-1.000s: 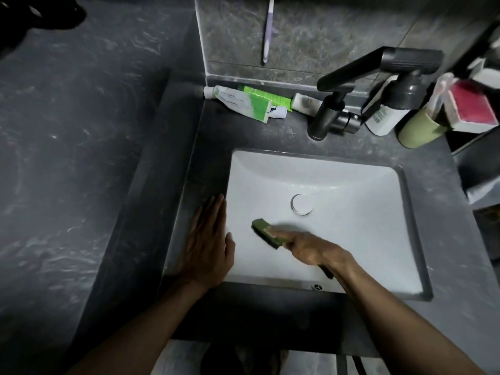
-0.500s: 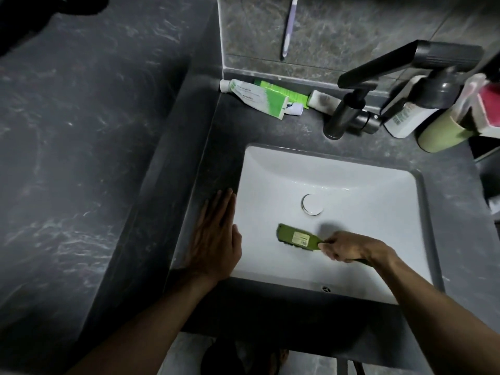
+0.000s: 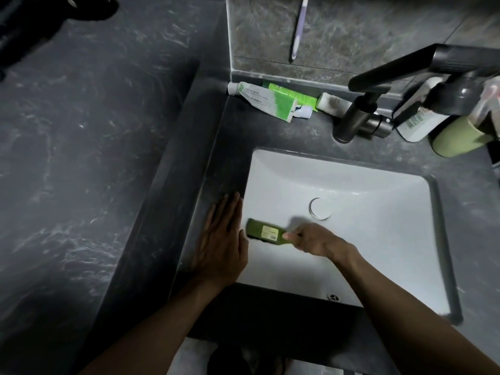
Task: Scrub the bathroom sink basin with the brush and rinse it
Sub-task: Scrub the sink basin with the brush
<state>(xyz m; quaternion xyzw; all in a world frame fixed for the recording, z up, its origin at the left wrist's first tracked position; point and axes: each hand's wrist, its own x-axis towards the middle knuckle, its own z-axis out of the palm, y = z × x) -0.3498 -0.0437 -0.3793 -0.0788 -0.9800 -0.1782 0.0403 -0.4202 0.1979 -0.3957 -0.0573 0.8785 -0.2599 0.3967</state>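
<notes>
Head view: right hand (image 3: 311, 239) is gripping the green brush (image 3: 266, 232) by its handle, fingers curled round it. The brush head is lying on the floor of the white sink basin (image 3: 378, 239), pointing left, near-left of the drain (image 3: 321, 208). Left hand (image 3: 220, 239) is lying flat, fingers straight, on the dark surface (image 3: 284, 133) at the basin's left rim. Dark faucet (image 3: 357, 117) is standing at the far side, and a toothpaste tube (image 3: 259, 100) is lying far-left.

White sink basin (image 3: 373, 247); olive-green brush (image 3: 266, 232) with pale label; dark grey mottled table (image 3: 284, 136); white-and-green toothpaste tube (image 3: 261, 100); matte black faucet (image 3: 357, 115); pale green cup (image 3: 457, 138); lilac toothbrush (image 3: 299, 28); grey marbled wall (image 3: 351, 36).
</notes>
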